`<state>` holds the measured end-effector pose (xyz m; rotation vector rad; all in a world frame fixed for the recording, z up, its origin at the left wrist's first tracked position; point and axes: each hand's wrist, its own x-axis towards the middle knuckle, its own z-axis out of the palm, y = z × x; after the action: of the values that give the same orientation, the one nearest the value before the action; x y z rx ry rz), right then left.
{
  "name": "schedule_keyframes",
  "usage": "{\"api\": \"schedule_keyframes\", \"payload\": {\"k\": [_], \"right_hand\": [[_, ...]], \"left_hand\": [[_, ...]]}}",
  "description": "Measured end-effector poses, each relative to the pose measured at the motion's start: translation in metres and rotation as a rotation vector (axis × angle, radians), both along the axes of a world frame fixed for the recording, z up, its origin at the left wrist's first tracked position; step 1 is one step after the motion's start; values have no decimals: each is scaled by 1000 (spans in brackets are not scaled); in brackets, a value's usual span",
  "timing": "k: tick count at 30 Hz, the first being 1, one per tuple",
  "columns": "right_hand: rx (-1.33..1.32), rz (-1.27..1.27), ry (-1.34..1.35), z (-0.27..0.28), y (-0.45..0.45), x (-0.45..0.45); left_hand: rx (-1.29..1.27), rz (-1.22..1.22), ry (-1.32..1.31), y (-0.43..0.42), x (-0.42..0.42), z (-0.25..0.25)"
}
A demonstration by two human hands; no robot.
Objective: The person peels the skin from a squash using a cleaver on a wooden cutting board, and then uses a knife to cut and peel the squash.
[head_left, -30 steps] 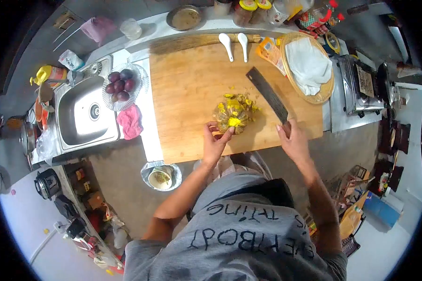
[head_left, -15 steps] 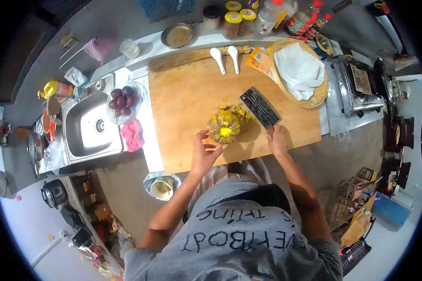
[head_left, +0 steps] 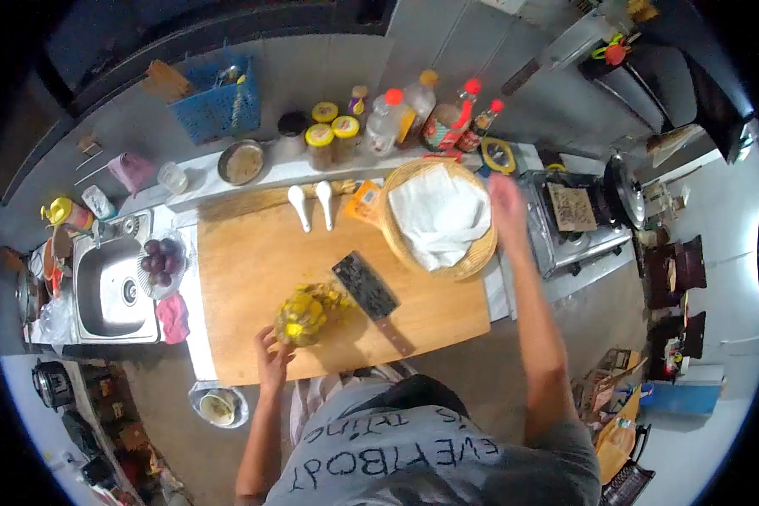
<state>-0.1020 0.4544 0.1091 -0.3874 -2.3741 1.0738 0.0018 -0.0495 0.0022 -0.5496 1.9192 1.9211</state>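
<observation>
A small ribbed pumpkin [head_left: 302, 325] with bright yellow cut flesh sits near the front of the wooden board [head_left: 244, 278], yellow scraps [head_left: 333, 295] beside it. My left hand [head_left: 272, 361] is at its lower left, fingers apart and curved along the near side; whether they touch it is unclear. To the right lies a cleaver [head_left: 365, 285] with a dark blade, flat on the board, its wooden handle toward me and no hand on it. My right hand [head_left: 506, 202] is stretched far out, blurred, just right of a wicker basket [head_left: 396, 240] holding a white cloth [head_left: 443, 215].
White spoons [head_left: 299, 207] and an orange packet [head_left: 364, 202] lie at the board's back. Bottles [head_left: 385, 122] and jars [head_left: 319, 145] line the ledge. A gas stove [head_left: 569, 223] stands right; a sink [head_left: 118, 291] and plums [head_left: 162, 261] are left. A bin [head_left: 218, 407] stands below.
My right hand has let go of the cleaver's handle and reached out to the basket's right side. My left hand stays beside the pumpkin. The view has swung right.
</observation>
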Motion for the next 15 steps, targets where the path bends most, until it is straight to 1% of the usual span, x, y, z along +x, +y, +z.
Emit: {"api": "schedule_keyframes", "payload": {"k": [1, 2, 4, 6, 9, 11, 12, 14, 15], "right_hand": [[-72, 8, -9, 13, 39, -28], [-373, -27, 4, 32, 65, -55], [-527, -65, 1, 50, 131, -123], [-564, -188, -1, 69, 163, -177], [-573, -128, -34, 76, 182, -228], [-477, -233, 21, 74, 184, -246], [-483, -227, 10, 68, 185, -246], [-383, -52, 259, 52, 184, -235], [-390, -51, 262, 51, 175, -224]], "left_hand": [[-18, -7, -18, 0, 1, -4], [-4, 41, 3, 3, 5, -7], [-11, 86, 28, 8, 9, -8], [-35, 132, 35, 11, 12, -12], [-57, 168, 43, 12, 13, -10], [-66, 156, 74, 12, 12, -18], [-75, 164, 66, 11, 13, -24], [-34, 155, 110, 7, 14, -30], [-54, 185, 112, 11, 13, -24]]}}
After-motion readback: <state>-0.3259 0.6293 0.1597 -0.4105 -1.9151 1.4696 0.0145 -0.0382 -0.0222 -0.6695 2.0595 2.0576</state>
